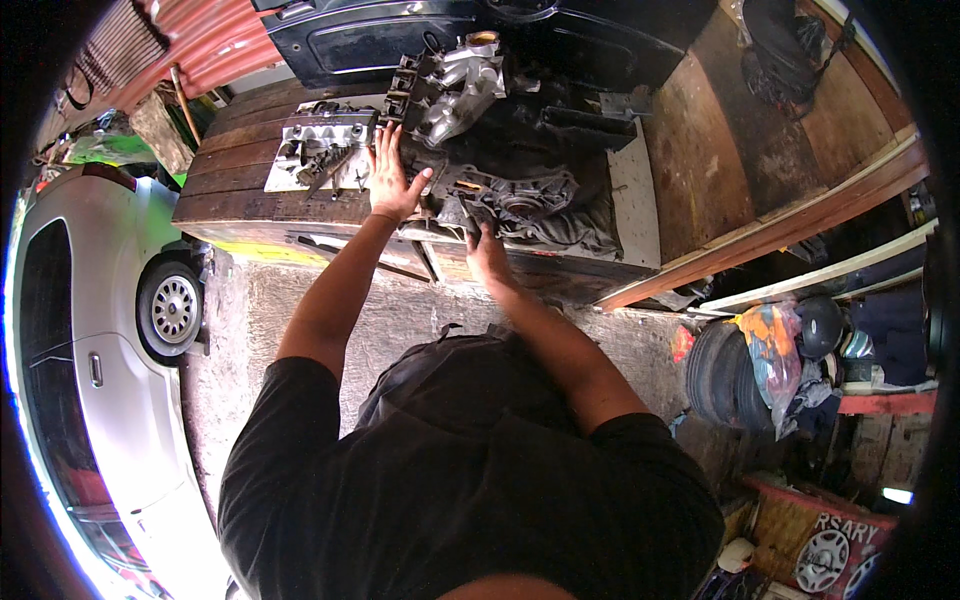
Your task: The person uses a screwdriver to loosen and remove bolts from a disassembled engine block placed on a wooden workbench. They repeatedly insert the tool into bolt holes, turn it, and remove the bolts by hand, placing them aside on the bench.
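Observation:
My left hand point(392, 182) lies over engine parts at the bench's front edge, fingers stretched and thumb spread, holding nothing. Beside it on the left is a silver engine casting point(325, 135) on a pale board. Just beyond stands a silver intake manifold point(465, 90), next to a dark row of metal housings point(400, 90). My right hand point(487, 256) is closed at the bench edge around something dark and narrow, whose kind I cannot make out. Ahead of that hand sits a dirty grey engine cover point(520, 190) on dark, greasy cloth point(590, 220).
The wooden bench point(225, 180) backs onto a dark vehicle panel point(370, 45). A plywood partition point(740, 130) bounds it on the right. A silver car point(120, 350) stands at left. Tyres point(722, 375), a plastic bag point(775, 355) and a black helmet point(820, 325) are at right.

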The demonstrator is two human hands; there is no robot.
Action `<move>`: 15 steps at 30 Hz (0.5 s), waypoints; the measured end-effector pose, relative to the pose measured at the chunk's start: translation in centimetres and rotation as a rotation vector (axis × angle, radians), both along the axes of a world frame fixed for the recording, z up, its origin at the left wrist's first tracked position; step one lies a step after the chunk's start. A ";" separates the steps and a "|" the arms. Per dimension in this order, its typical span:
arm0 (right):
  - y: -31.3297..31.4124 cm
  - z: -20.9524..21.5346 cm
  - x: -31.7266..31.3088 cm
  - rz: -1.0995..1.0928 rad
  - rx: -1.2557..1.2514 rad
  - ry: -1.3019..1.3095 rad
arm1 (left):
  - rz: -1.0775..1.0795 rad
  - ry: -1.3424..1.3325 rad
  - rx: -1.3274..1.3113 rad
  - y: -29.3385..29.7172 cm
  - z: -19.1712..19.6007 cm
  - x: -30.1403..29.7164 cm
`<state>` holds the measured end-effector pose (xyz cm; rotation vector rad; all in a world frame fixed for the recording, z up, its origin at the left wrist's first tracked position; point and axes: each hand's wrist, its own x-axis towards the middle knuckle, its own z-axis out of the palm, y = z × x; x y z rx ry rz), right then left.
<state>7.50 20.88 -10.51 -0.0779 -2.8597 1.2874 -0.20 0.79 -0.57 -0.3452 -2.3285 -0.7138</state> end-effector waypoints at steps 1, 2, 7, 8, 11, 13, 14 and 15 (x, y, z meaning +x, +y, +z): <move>0.9 1.7 1.0 0.087 0.129 0.013 | 0.002 -0.004 0.000 -0.2 -0.1 0.1; 1.5 1.3 1.4 0.123 0.130 0.023 | 0.005 -0.008 -0.001 -0.4 -0.3 0.3; 2.2 -0.7 0.2 0.020 0.090 0.000 | -0.001 -0.005 0.003 0.1 0.0 0.2; 1.4 -0.5 -0.1 -0.032 0.088 -0.017 | -0.002 -0.001 0.001 0.0 0.1 0.1; -0.8 -0.5 -0.4 -0.054 -0.085 0.001 | -0.011 0.007 -0.004 0.3 0.1 -0.1; -0.8 -1.0 -0.8 -0.038 -0.146 -0.032 | -0.005 0.000 0.000 0.3 0.1 -0.1; -0.1 -1.3 -0.8 -0.007 -0.119 -0.037 | -0.004 -0.003 0.001 0.4 0.2 -0.1; 0.7 -1.3 -0.5 0.029 -0.091 -0.043 | -0.013 0.000 0.005 0.2 0.0 0.0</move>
